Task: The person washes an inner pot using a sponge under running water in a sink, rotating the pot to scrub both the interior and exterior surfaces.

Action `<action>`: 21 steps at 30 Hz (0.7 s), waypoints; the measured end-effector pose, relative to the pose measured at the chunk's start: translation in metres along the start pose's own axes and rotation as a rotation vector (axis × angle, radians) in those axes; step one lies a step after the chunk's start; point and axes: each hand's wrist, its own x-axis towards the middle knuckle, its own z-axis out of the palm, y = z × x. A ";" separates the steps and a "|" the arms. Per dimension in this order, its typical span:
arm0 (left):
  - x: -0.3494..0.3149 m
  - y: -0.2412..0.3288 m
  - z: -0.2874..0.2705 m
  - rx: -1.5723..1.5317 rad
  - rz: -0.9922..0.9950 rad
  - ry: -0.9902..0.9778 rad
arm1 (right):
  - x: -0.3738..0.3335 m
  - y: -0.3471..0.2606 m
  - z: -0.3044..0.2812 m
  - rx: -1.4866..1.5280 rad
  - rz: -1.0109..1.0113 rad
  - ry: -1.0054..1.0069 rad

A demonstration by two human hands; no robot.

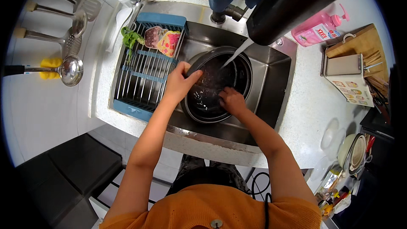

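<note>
A round black pot [249, 85] sits in the stainless steel sink [263, 97], tilted a little toward me. My left hand [180, 84] grips its left rim, thumb over the edge. Inside the pot, my right hand [233, 101] is closed with its fingertips bent down toward the wet inner wall; whatever they hold, if anything, is hidden. A stream of water [238, 52] falls into the pot from the black spout [271, 23] above. Water glistens on the pot's dark bottom.
A blue-ended drying rack [146, 76] spans the sink's left side, bearing green leaves [131, 38] and two colourful sponges [163, 40]. A pink pump bottle [316, 27] and a utensil holder [343, 65] stand right. Ladles and spatulas [70, 70] hang on the left wall.
</note>
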 end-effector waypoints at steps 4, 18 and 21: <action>-0.044 -0.029 0.004 -0.205 0.063 0.004 | -0.007 -0.003 0.003 0.034 0.051 -0.016; -0.055 -0.047 0.032 -0.398 -0.069 0.357 | 0.037 -0.064 0.040 0.761 0.692 -0.348; -0.058 -0.059 0.033 -0.296 -0.053 0.367 | 0.046 -0.073 0.036 1.070 0.774 -0.432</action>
